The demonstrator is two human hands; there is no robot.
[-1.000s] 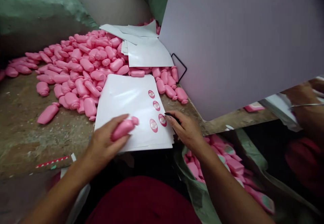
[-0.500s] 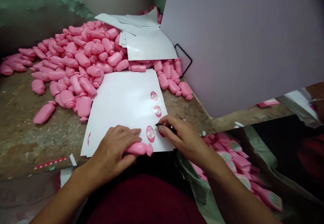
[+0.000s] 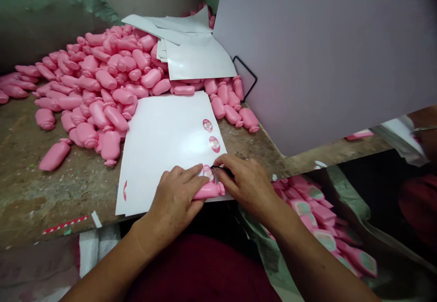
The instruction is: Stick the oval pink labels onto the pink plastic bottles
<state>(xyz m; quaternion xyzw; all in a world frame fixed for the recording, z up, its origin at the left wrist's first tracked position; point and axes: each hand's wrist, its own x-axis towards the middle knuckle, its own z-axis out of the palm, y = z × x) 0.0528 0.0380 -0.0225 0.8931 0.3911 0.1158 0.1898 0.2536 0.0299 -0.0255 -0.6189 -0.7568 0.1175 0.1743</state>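
Head view shows two bare hands at the near edge of a rough brown worktop (image 3: 58, 193). Left hand (image 3: 175, 197) is closed firmly around a pink plastic bottle (image 3: 208, 191), which lies on its side with its narrow end pointing right, above the lower edge of a white label sheet (image 3: 160, 156). Right hand (image 3: 247, 186) makes a narrow pinch on a small dark object (image 3: 221, 170), too hidden for me to name, and its tip is very near an oval pink label (image 3: 208, 173) on the sheet. Two more such labels (image 3: 214, 144) stand in a line above it, near the sheet's right edge. Behind the sheet, toward the far left of the worktop, lies a big heap of pink bottles (image 3: 102, 79), with loose white sheets (image 3: 194, 56) on top of its far part. A lavender board (image 3: 324, 56) rises tilted on the right, beside a bent black wire (image 3: 244, 77). Below the worktop's right corner, a sack (image 3: 351, 215) holds bottles with labels (image 3: 324, 240). At the right edge, another person's hand (image 3: 425, 143) is near a thin metal blade (image 3: 423, 129).
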